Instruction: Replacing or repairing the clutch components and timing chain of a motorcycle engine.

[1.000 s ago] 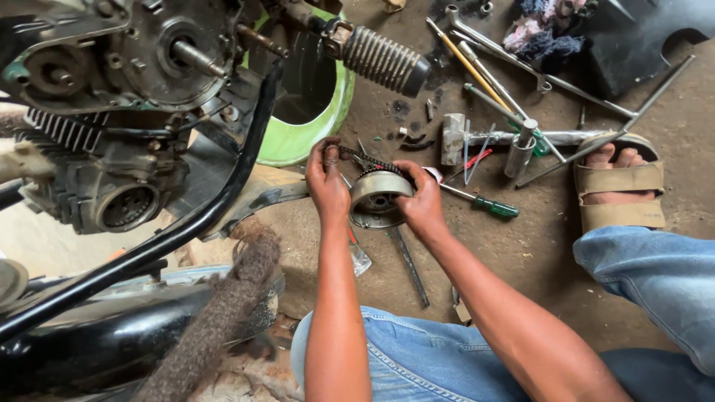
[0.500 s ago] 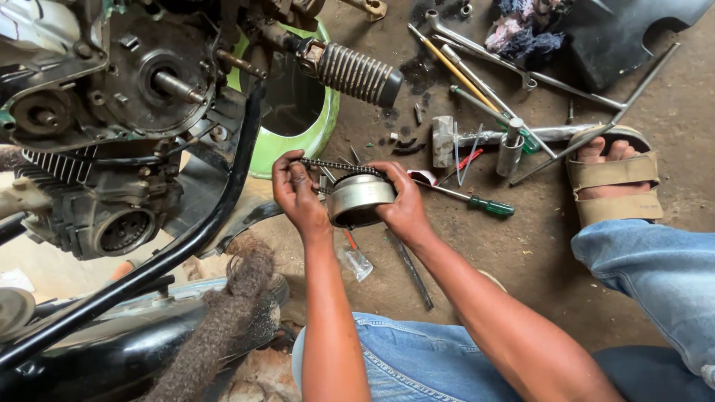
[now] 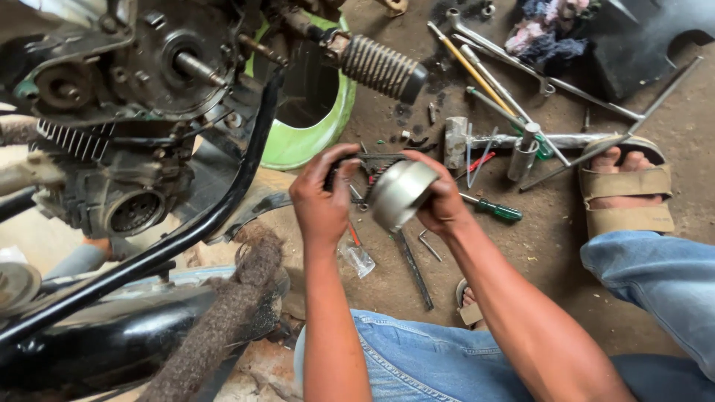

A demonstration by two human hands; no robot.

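**Two hands, one metal drum**

You have two hands in view and a single round metal drum (image 3: 401, 195) between them — it sits above the dirt floor (image 3: 566, 260), just in front of your knees and to the right of the motorcycle engine (image 3: 126, 112). Your right hand (image 3: 445, 201) is wrapped around the drum's right side, fingers curled tight over its rim. Your left hand (image 3: 322, 202) is closed on a dark toothed part (image 3: 366, 162) at the drum's upper left edge, thumb and fingers pinched narrow; whether that part is joined to the drum, you cannot tell from here.

Count the rest: one green bowl (image 3: 316, 112) behind your left hand, one ribbed footpeg (image 3: 383, 68) above it, one green-handled screwdriver (image 3: 493, 209) just right of your right wrist, one hammer (image 3: 514, 140) further back, and several long rods (image 3: 514, 67) — at least four — fanned across the floor. One sandalled foot (image 3: 625, 190) rests at the right, well apart from the drum. One crumpled rag (image 3: 547, 30) lies at the top.
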